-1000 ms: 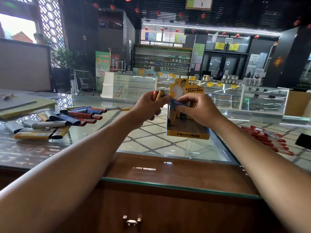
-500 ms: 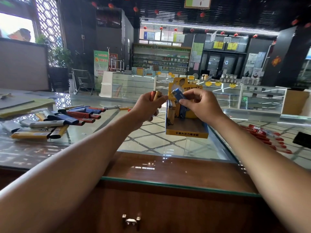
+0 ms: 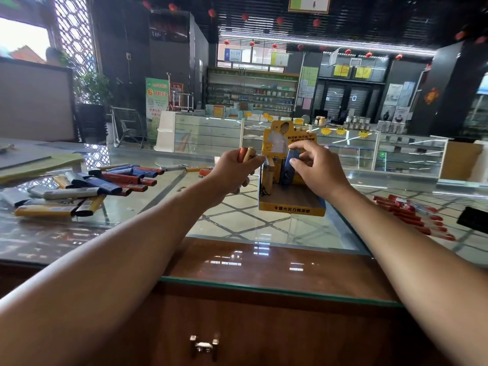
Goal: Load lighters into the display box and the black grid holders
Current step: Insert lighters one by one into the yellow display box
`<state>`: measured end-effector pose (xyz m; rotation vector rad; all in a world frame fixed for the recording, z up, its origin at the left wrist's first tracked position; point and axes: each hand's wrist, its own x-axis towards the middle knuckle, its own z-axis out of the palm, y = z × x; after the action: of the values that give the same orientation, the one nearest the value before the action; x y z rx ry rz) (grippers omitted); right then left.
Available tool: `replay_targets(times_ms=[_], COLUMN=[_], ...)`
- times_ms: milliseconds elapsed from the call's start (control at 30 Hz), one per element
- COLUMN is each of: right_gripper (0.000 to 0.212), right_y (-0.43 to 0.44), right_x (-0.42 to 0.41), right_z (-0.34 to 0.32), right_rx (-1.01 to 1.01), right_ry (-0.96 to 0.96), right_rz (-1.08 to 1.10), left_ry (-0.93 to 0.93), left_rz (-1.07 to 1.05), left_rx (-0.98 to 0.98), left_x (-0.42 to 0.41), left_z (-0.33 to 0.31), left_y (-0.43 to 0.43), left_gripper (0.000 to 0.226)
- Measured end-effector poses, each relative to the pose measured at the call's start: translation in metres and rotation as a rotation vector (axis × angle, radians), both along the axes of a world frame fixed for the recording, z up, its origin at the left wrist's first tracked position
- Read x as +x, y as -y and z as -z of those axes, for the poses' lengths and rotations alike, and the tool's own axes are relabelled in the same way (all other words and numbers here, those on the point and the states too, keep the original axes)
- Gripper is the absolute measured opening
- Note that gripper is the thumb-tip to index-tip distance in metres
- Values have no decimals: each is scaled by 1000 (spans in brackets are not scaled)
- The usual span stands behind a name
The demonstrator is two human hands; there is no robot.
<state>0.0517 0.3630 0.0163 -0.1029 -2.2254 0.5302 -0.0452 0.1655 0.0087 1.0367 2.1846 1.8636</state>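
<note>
**Item: blue lighter** [image 3: 288, 172]. Slim, flat-sided body, upright over the back row of the display box [image 3: 290, 206]. Its lower end is inside the box and its upper end is pinched between the thumb and fingers of the right hand [image 3: 320, 171].
**Handling (judged):** light, rigid, glossy casing, so likely slippery. It is best held by the broad faces near the top, leaving the base free to drop into its slot. The metal head probably should not be pressed.

**Item: spare lighters** [image 3: 247, 154]. Orange and gold, two showing. They are gripped as a bundle in the left hand [image 3: 233, 175], just left of the box, with their tops above the curled fingers. The bundle may slide if the grip slackens.

**Item: display box.** Yellow card with a tall printed back panel, standing on the glass counter [image 3: 264, 228]. A few lighters stand at its back left and the front floor is bare. The card is judged light and easy to tip or push back.

**Stock: loose lighters** [image 3: 105, 184]. A mixed heap lies on the counter well to the left. Red lighters [image 3: 412, 219] lie in a row to the right.

**Black grid holders:** cannot be identified with certainty.
</note>
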Motion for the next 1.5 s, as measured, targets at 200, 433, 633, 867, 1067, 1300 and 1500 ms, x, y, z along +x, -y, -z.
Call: replay_targets(times_ms=[200,433,633,867,1067,1300,1500], right_gripper=[26,27,27,15,22,26,21], right_y=[0,-1,-5,-7,-10,-8,-2], right_x=[-4,-9,-9,-10,-14,-12,-9], right_z=[5,8,7,9,9,8,5], right_rx=[98,175,155,126,146,139,109], right_ry=[-6,23,33,26,69,75,50], right_rz=[29,69,84,83,118,110,81], left_ry=[-9,-3,-1,-11,-10,-24,-23], left_rz=[5,20,14,14,20,22,25], left_rx=[-7,-6,-2,-29,-35,-44,-55], left_x=[1,1,0,0,0,1,0], left_z=[0,1,0,1,1,1,2], left_y=[0,0,0,-1,0,0,0], left_gripper=[25,22,25,26,26,25,25])
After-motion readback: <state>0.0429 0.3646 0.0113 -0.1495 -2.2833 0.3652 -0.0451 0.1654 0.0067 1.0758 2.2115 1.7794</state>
